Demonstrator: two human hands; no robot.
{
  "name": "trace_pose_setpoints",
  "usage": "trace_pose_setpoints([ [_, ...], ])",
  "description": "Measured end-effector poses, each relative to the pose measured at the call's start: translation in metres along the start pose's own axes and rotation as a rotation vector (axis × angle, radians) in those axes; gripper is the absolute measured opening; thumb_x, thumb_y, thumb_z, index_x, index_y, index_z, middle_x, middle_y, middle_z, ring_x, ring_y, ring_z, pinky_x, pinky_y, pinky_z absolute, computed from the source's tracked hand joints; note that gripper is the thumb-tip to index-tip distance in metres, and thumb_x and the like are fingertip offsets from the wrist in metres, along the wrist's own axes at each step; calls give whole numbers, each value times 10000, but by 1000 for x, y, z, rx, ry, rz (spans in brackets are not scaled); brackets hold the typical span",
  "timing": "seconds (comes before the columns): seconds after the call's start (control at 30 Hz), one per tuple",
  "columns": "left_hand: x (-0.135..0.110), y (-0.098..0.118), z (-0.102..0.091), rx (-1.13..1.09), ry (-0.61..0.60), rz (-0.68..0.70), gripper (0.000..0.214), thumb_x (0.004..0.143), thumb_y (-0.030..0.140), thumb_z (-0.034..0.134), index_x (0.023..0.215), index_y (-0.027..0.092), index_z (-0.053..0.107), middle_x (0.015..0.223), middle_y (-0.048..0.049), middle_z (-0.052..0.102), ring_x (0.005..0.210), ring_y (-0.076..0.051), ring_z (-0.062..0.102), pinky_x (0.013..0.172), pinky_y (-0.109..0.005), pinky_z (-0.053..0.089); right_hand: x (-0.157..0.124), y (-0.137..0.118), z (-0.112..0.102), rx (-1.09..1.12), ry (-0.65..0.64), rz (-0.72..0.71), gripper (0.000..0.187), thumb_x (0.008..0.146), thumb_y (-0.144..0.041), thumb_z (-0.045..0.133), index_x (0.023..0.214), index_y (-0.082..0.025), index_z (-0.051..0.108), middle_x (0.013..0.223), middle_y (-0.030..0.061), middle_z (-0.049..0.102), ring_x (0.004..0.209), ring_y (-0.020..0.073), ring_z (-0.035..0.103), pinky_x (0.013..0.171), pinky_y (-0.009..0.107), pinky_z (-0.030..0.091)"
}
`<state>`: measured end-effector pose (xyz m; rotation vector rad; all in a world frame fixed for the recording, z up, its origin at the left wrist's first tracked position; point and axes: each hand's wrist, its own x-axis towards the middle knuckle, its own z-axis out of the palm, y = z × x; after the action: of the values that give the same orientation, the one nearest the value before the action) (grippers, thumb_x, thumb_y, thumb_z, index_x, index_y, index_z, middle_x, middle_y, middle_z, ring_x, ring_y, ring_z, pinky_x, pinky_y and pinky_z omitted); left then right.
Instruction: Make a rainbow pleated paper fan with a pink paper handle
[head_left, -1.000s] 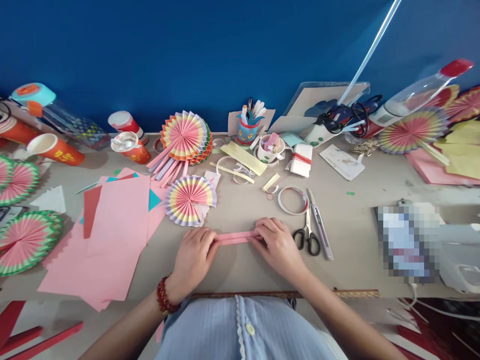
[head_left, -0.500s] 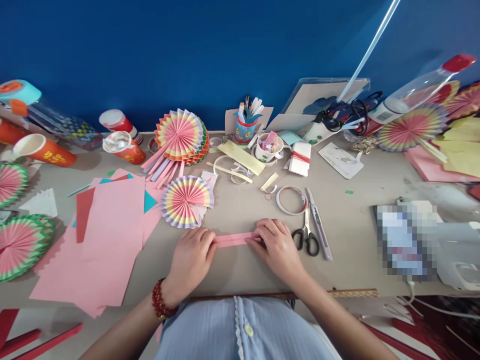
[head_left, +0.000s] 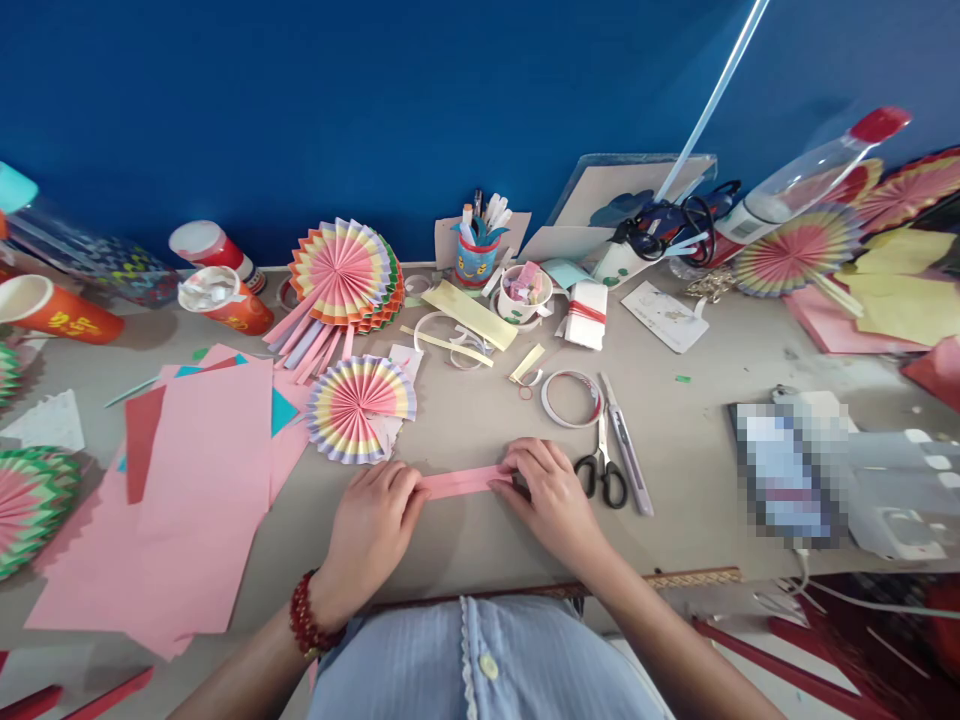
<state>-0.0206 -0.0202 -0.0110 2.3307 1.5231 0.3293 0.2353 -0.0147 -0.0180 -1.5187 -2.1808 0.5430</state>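
Observation:
Between my hands, close to the table's front edge, a narrow folded strip of pink paper [head_left: 461, 484] lies stretched out sideways. My left hand [head_left: 379, 520] pinches its left end, and a red bead bracelet circles that wrist. At the other end my right hand [head_left: 546, 497] is closed on the strip, thumb below and fingers above. Both ends of the paper are hidden under the fingers. Just right of my right hand are black-handled scissors [head_left: 602, 480] and a utility knife [head_left: 627, 447]. A pleated paper fan [head_left: 352, 405] lies beyond my left hand.
Pink paper sheets [head_left: 202, 480] are piled at the left. A roll of tape [head_left: 546, 400] lies beyond the scissors. Further back stand a pen cup [head_left: 475, 262], a paper cup of scraps [head_left: 517, 305] and a tilted bottle [head_left: 802, 190]. A phone [head_left: 784, 470] rests at the right.
The view has shifted a little, so the table things sit further left. Both hands keep hold of the pink strip, whose visible face now looks flatter, without the lengthwise fold line.

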Motion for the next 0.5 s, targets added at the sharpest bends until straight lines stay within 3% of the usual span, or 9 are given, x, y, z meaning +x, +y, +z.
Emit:
trace_pose_setpoints([
  [0.5,1,2,-1,25,-32,-15,114,974,166,524,869,210,520,845,-14,609,811,-217,582,743,-358,421,1,1,0,15,-37,4,83,959,-265,615,904,-212,582,1016,72,631,922,247,556,833,390,443],
])
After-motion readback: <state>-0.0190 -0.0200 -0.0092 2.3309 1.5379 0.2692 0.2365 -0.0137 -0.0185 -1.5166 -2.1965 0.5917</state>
